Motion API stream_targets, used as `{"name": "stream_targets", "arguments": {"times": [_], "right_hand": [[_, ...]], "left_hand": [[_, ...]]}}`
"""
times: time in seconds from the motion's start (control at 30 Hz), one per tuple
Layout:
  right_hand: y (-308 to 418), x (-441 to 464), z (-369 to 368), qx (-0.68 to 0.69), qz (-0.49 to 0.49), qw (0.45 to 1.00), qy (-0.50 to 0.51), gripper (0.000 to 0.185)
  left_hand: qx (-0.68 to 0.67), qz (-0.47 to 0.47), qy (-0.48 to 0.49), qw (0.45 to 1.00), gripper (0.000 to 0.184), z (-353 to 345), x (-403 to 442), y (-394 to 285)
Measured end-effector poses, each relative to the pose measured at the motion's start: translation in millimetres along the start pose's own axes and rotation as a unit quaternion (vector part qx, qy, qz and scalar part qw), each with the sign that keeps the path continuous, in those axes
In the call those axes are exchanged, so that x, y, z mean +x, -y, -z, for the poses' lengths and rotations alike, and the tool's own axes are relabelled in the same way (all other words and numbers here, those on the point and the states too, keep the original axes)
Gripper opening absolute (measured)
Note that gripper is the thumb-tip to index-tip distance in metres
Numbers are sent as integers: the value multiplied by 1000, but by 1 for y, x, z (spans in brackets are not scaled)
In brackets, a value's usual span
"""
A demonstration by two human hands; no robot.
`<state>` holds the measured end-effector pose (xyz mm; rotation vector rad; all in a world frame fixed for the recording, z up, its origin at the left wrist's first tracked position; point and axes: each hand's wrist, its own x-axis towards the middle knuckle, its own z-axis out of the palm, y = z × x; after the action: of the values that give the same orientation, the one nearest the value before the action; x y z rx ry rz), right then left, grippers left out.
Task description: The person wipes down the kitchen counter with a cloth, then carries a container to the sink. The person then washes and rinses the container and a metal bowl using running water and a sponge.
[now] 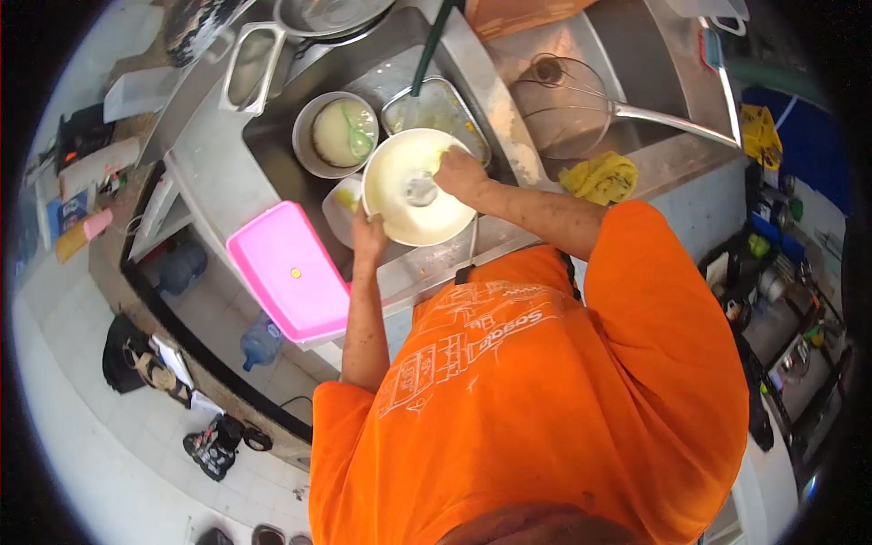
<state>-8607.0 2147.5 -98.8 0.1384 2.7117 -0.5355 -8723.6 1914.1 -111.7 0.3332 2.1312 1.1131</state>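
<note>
A wide cream-coloured bowl [386, 177] is tilted over the front edge of the sink. My left hand [368, 238] grips its near-left rim, fingers closed on it. Inside the bowl, my right hand [461, 178] presses with closed fingers against the far-right inner wall. A small yellow-green patch shows at its fingertips, too hidden to name. A wet, greyish patch marks the bowl's bottom. Behind the bowl stands a round pot [309, 136] of cloudy liquid with a green thing in it. A rectangular metal tray [477, 136] lies in the sink beside it.
A pink tray [291, 268] rests on the counter at the left. To the right are a yellow cloth [601, 178] and a large long-handled strainer [568, 109]. A metal pan [252, 68] sits on the sink's far-left edge. A dark green stick [432, 50] leans into the sink.
</note>
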Motion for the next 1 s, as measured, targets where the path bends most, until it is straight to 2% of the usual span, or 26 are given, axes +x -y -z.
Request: {"name": "stream_targets", "arguments": {"times": [0.07, 0.1, 0.13, 0.2, 0.23, 0.27, 0.3, 0.33, 0.4, 0.47, 0.5, 0.57, 0.6, 0.63, 0.73, 0.77, 0.83, 0.9, 0.97, 1.0], "right_hand": [[7, 13, -16, 121, -64, 984, 110, 12], [18, 11, -5, 193, -82, 964, 166, 17], [22, 27, -25, 194, 36, 952, 234, 25], [42, 33, -53, 399, 16, 910, 112, 35], [52, 43, -45, 500, -54, 864, 34, 35], [63, 58, -35, 590, -121, 797, -43, 35], [69, 66, -29, 668, -186, 711, -117, 35], [61, 79, -30, 733, -258, 607, -168, 33], [37, 113, -32, 812, -384, 358, -256, 31], [35, 121, -34, 792, -409, 317, -323, 27], [32, 123, -31, 780, -421, 296, -357, 25], [28, 109, -22, 764, -386, 365, -365, 28], [29, 97, -13, 755, -367, 400, -368, 30], [35, 76, 22, 775, -329, 393, -369, 27], [16, 39, 77, 668, -236, 579, -404, 24], [3, 38, 85, 730, -224, 529, -370, 24], [-26, 49, 108, 846, -176, 403, -302, 25], [-36, 61, 141, 837, -116, 417, -334, 25], [-40, 81, 176, 801, -35, 447, -396, 29], [-50, 101, 185, 712, -17, 536, -453, 31]], "left_hand": [[-78, 113, 23, 990, 57, 0, -8, -54], [-119, 168, 36, 978, 60, -1, -10, -74], [-113, 158, 45, 980, 61, -2, -11, -75], [-104, 134, 62, 984, 63, -5, -1, -63], [-16, 10, 59, 998, 65, -6, 6, -53], [-51, 67, 63, 994, 66, -6, 9, -43], [-86, 126, 66, 986, 68, -5, 1, -72], [-121, 185, 69, 973, 69, -3, -9, -94], [-155, 194, 49, 967, 71, -1, -16, -103], [-174, 188, 13, 967, 71, -6, -20, -100], [-152, 151, -11, 977, 69, -9, -23, -97], [-48, -21, -57, 997, 67, -9, -15, -63], [-4, -72, -66, 995, 67, -4, -13, -60], [41, -123, -79, 988, 66, 1, -11, -57], [-107, 57, -24, 992, 60, 22, -5, -72], [-132, 131, -31, 982, 57, 26, -13, -116], [-133, 158, -4, 978, 59, 31, -9, -108], [-130, 144, 19, 981, 61, 32, -5, -110], [-152, 210, 31, 965, 61, 25, 1, -109], [-169, 241, 46, 955, 62, 21, 6, -96]]}}
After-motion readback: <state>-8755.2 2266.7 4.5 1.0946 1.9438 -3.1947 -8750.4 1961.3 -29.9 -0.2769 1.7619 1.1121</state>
